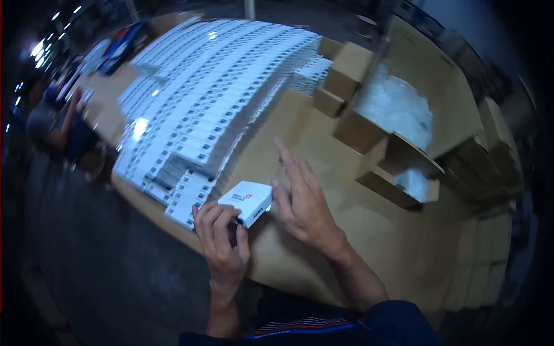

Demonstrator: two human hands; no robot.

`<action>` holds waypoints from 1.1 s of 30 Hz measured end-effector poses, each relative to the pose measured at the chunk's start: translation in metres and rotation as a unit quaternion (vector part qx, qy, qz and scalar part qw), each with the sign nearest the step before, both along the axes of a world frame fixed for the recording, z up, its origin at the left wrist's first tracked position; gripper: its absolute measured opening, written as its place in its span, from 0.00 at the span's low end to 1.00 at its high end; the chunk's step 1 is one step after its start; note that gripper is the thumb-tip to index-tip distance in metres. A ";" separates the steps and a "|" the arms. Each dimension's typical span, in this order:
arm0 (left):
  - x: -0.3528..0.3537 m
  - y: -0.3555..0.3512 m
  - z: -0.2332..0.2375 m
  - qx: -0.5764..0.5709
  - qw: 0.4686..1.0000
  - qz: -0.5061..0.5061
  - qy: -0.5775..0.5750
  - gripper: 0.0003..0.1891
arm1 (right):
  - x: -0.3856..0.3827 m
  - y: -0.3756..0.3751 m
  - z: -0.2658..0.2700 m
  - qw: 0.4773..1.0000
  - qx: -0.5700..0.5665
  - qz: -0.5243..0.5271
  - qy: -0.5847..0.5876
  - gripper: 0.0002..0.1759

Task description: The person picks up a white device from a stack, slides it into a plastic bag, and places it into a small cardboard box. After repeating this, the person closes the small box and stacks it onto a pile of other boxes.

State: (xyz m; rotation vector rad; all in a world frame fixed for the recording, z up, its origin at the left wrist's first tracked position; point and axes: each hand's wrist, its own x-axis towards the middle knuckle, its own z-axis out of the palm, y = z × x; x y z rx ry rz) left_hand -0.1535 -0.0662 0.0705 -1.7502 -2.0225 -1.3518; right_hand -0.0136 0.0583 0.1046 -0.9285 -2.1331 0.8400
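A small white box (246,199) with red and black print on top is held above the table, slightly tilted. My left hand (221,242) grips it by its near left edge, with the fingers curled against it. My right hand (303,205) is at the box's right side with fingers stretched out. Its thumb is close against the box's edge; whether it touches is hard to tell. Beyond the hands lies a broad stack of similar white boxes (196,106), laid in tight rows with small dark marks on their ends.
On the brown tabletop (277,135), an open cardboard carton (363,130) holds clear plastic bags (398,106). A smaller open carton (386,181) stands nearer, also with plastic inside. Closed brown cartons (351,63) are stacked at the back. Another person (57,130) sits at the far left.
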 end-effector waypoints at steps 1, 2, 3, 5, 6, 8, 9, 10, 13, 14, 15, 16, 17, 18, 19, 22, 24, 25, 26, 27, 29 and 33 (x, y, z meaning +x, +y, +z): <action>0.013 0.008 -0.003 0.006 1.000 -0.026 -0.016 0.21 | 0.018 -0.004 0.006 0.997 -0.067 -0.022 0.019 0.37; 0.025 0.016 -0.010 0.021 0.998 -0.056 -0.026 0.22 | 0.038 -0.008 0.014 0.991 -0.127 -0.027 -0.009 0.36; 0.039 0.024 -0.008 0.021 0.996 -0.082 -0.037 0.22 | 0.060 -0.011 0.022 0.987 -0.154 -0.041 -0.021 0.37; 0.070 0.043 0.001 0.012 0.990 -0.126 -0.056 0.23 | 0.101 -0.011 0.032 0.974 -0.216 -0.059 -0.042 0.38; 0.087 0.053 0.003 0.031 0.988 -0.137 -0.058 0.24 | 0.124 -0.009 0.027 0.974 -0.200 -0.089 -0.058 0.38; 0.117 0.074 0.010 0.056 0.978 -0.189 -0.062 0.24 | 0.161 -0.004 0.031 0.946 -0.306 -0.093 0.055 0.38; 0.132 0.085 0.018 0.064 0.973 -0.211 -0.063 0.25 | 0.175 0.000 0.032 0.922 -0.359 -0.087 0.114 0.38; 0.144 0.095 0.023 0.075 0.971 -0.223 -0.038 0.24 | 0.184 0.003 0.024 0.901 -0.371 -0.084 0.207 0.39; 0.177 0.135 0.021 0.127 0.942 -0.310 -0.003 0.22 | 0.215 0.024 0.016 0.874 -0.292 -0.096 0.376 0.44; 0.186 0.149 0.023 0.131 0.938 -0.319 0.014 0.22 | 0.224 0.034 0.017 0.862 -0.275 -0.090 0.416 0.45; 0.195 0.162 0.025 0.126 0.931 -0.343 0.021 0.21 | 0.233 0.039 0.022 0.852 -0.289 -0.077 0.430 0.43; 0.204 0.174 0.027 0.120 0.923 -0.365 0.026 0.20 | 0.239 0.053 0.011 0.895 -0.202 -0.096 0.386 0.38; 0.211 0.185 0.031 0.110 0.915 -0.388 0.031 0.20 | 0.246 0.062 0.008 0.909 -0.176 -0.108 0.362 0.32; 0.211 0.202 0.041 0.078 0.892 -0.438 0.078 0.19 | 0.253 0.072 0.005 0.922 -0.151 -0.121 0.337 0.27; 0.212 0.218 0.053 0.063 0.883 -0.459 0.076 0.19 | 0.264 0.081 0.012 0.916 -0.184 -0.124 0.334 0.21; 0.203 0.294 0.082 0.081 0.883 -0.446 0.122 0.16 | 0.290 0.114 0.029 0.936 -0.129 -0.176 0.275 0.14; 0.208 0.350 0.089 0.039 0.915 -0.378 0.137 0.12 | 0.303 0.130 0.051 0.961 -0.012 -0.256 0.102 0.15; 0.210 0.372 0.092 0.019 0.907 -0.380 0.179 0.10 | 0.305 0.136 0.062 0.958 0.039 -0.276 0.064 0.15; 0.220 0.393 0.092 -0.028 0.909 -0.384 0.160 0.10 | 0.305 0.141 0.070 0.951 0.090 -0.294 0.025 0.15; 0.229 0.417 0.087 -0.046 0.901 -0.398 0.166 0.10 | 0.304 0.148 0.075 0.940 0.139 -0.311 -0.012 0.15; 0.253 0.458 0.074 -0.110 0.896 -0.396 0.166 0.13 | 0.303 0.173 0.074 0.929 0.171 -0.323 0.065 0.19; 0.279 0.536 0.031 -0.096 0.903 -0.398 0.132 0.18 | 0.301 0.214 0.087 0.912 0.211 -0.336 0.105 0.23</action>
